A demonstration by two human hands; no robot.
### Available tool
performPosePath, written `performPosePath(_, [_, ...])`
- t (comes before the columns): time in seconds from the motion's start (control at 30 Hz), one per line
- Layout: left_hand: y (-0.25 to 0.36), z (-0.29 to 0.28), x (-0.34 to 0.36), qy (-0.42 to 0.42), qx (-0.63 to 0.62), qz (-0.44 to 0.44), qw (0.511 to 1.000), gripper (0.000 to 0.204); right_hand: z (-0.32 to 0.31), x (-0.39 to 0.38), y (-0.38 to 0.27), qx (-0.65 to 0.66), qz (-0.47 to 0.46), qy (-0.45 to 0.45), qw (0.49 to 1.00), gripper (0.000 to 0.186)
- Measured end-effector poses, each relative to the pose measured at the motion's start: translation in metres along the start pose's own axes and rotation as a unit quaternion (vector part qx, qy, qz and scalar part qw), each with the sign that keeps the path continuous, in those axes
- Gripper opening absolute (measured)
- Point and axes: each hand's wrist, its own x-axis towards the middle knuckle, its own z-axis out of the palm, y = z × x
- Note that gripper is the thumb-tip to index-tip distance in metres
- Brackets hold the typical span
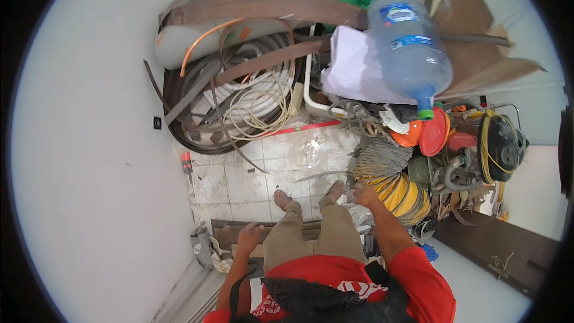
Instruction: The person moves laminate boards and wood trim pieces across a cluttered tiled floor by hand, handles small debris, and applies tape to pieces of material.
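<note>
My left hand [250, 235] hangs beside my left leg, with its fingers loosely apart and nothing seen in them. Out in front of my right leg is my right hand [366, 195], its fingers curled in; whether they hold anything is too small to make out. Closest to that hand is a flexible duct hose, grey at one end and yellow [402, 199] at the other. A thin grey strip [323, 174] lies on the tiles just ahead of my feet. Brown boards [230, 231] lie on the floor near my left hand.
A dark oval tub [197, 143] ahead holds coiled cable and brown strips. Right of it, a large water bottle [412, 54] lies over a white sheet [353, 63]. A red level [305, 128] is on the dusty tiles. A black vacuum cleaner [505, 149] stands among clutter at right.
</note>
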Motion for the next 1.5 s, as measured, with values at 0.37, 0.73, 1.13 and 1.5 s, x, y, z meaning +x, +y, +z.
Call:
performPosePath(0.37, [-0.050, 0.133, 0.003, 0.062, -0.334, -0.266, 0.902, 0.059, 0.022, 0.275, 0.033, -0.097, 0.156, -0.080, 0.980, 0.065])
performPosePath(0.73, [-0.041, 0.237, 0.064, 0.052, -0.037, -0.123, 0.990, 0.043, 0.043, 0.468, 0.130, -0.230, -0.050, 0.299, 0.925, 0.057])
performPosePath(1.13, [-0.049, 0.256, 0.073, 0.084, 0.060, -0.168, 0.980, 0.044, 0.083, 0.536, 0.098, -0.494, -0.073, 0.077, 0.863, 0.028])
performPosePath(1.5, [-0.042, 0.252, 0.086, 0.077, 0.058, -0.173, 0.980, 0.042, 0.075, 0.579, 0.114, -0.470, -0.098, -0.017, 0.877, 0.029])
